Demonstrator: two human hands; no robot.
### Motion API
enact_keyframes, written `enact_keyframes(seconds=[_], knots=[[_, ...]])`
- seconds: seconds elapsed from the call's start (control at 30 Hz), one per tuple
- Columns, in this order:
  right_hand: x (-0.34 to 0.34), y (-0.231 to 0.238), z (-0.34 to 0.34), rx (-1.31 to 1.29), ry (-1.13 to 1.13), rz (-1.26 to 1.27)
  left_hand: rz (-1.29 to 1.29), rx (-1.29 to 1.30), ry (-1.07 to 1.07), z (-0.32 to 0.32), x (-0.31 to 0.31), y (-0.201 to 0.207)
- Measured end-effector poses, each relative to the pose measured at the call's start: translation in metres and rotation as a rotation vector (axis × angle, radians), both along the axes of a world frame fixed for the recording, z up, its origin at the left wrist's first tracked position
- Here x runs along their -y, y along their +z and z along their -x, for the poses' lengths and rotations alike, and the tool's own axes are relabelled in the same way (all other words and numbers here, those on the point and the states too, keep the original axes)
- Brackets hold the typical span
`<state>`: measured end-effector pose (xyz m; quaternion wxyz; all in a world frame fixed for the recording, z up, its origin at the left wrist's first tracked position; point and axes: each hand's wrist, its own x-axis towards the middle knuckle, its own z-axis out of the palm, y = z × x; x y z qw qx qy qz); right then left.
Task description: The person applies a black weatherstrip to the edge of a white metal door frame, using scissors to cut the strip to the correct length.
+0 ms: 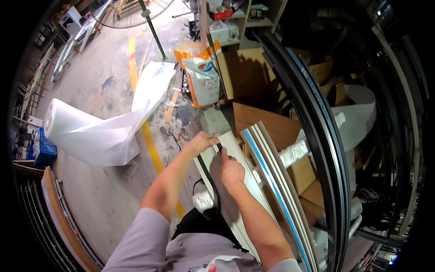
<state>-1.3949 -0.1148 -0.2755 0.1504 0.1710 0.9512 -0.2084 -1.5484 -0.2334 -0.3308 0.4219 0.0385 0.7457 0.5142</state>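
Note:
A long white profile (pixel 244 204) lies in front of me, running away from my body. My left hand (pixel 202 143) is closed at its far end, fingers pinched on a black rubber strip (pixel 206 171). The strip trails back along the profile's left side toward my waist. Just nearer, my right hand (pixel 232 172) is curled over the profile, a digit pressed against the short piece of strip showing between the hands. Its other fingers are tucked under and partly hidden. A wrapped support bar (pixel 203 201) pokes out under the profile on the left.
Another white profile with a blue stripe (pixel 276 181) and long black profiles (pixel 317 113) stand to the right. Cardboard boxes (pixel 249 72) are behind them. An orange-and-white sack (pixel 201 79) and a roll of white foam sheet (pixel 90 131) sit on the floor.

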Motion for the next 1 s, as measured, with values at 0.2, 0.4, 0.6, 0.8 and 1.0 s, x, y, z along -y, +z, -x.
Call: enact_keyframes(seconds=[0.2,0.4,0.6,0.8,1.0], knots=[[0.004,-0.005,0.013,-0.198,-0.21,0.102,-0.026,0.038,0.036,0.005,-0.004,0.007],[0.007,-0.004,0.009,-0.22,-0.247,0.074,-0.125,0.263,-0.09,0.011,0.001,-0.013],[0.009,-0.022,0.002,-0.266,-0.2,-0.066,0.018,0.287,-0.443,0.032,-0.009,-0.01],[0.015,-0.014,0.018,-0.321,-0.287,-0.038,-0.249,0.394,-0.355,0.036,-0.006,-0.009],[0.013,-0.019,0.02,-0.335,-0.264,-0.01,-0.224,0.433,-0.367,0.036,-0.003,-0.02]])
